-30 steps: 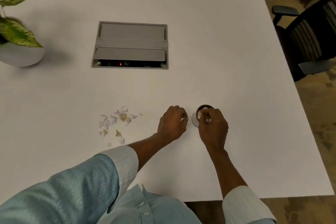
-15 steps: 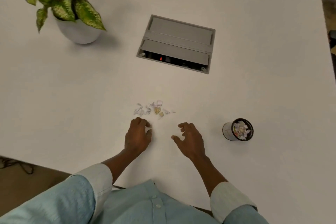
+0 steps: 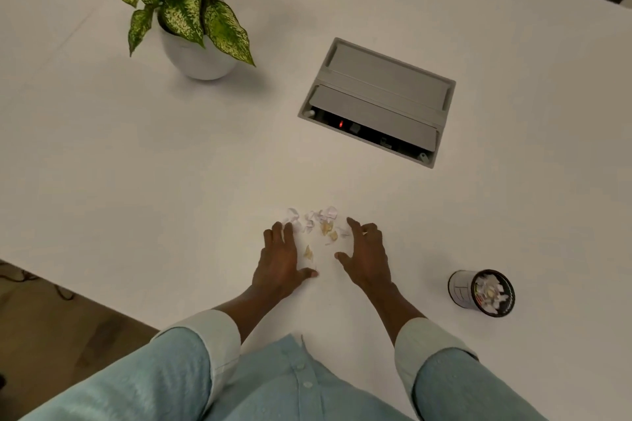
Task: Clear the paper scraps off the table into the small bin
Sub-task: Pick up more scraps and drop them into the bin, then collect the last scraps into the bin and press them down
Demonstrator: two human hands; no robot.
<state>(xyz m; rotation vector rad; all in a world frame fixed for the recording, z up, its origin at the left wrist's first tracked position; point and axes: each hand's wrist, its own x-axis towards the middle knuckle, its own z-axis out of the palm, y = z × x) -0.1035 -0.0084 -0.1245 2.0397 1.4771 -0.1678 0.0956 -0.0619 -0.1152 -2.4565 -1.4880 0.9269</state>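
Scraps [image 3: 316, 225]: small, crumpled, white and tan

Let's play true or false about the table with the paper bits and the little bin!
1. The small round black-rimmed bin already has paper in it. True.
2. Both hands are holding the bin. False: the left hand and right hand rest open on the white table, either side of the torn white and yellow paper scraps.
3. The bin stands on the person's right. True.
4. The leafy plant in the white pot is tipped over. False: it stands upright.
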